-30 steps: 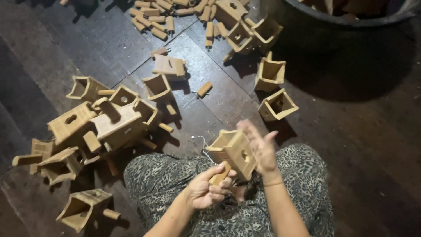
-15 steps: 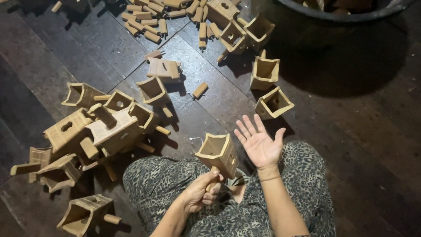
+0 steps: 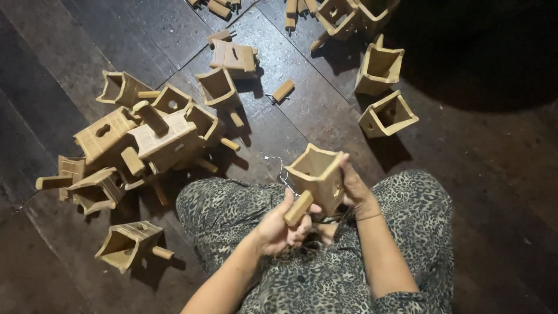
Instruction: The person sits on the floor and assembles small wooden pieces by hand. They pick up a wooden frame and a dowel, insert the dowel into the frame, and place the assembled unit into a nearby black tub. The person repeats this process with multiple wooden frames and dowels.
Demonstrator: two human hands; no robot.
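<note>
The person sits on a dark plank floor (image 3: 476, 174), legs in a leopard-print garment (image 3: 232, 215). Over the lap is an open-mouthed, flared square box of pale tan wood (image 3: 317, 174), mouth tilted up and away. The right hand (image 3: 354, 189) is closed around the box's right wall, fingers wrapped behind it. The left hand (image 3: 279, 229) is closed on a short round wooden peg (image 3: 298, 208) whose upper end meets the lower front of the box; whether it is seated in a hole cannot be told.

Judged from its thin walls and dry, unfinished surface, the box is likely light, rigid and not slippery, though the rim edges may chip. The firmest hold appears to be across two opposite walls near the narrow base, not at the flared lip.

Left of the box lies a heap of similar wooden boxes with pegs (image 3: 157, 139). Beyond the box, to its right, stand two more open boxes (image 3: 386, 113). A loose peg (image 3: 283, 91) lies on the floor beyond the box.
</note>
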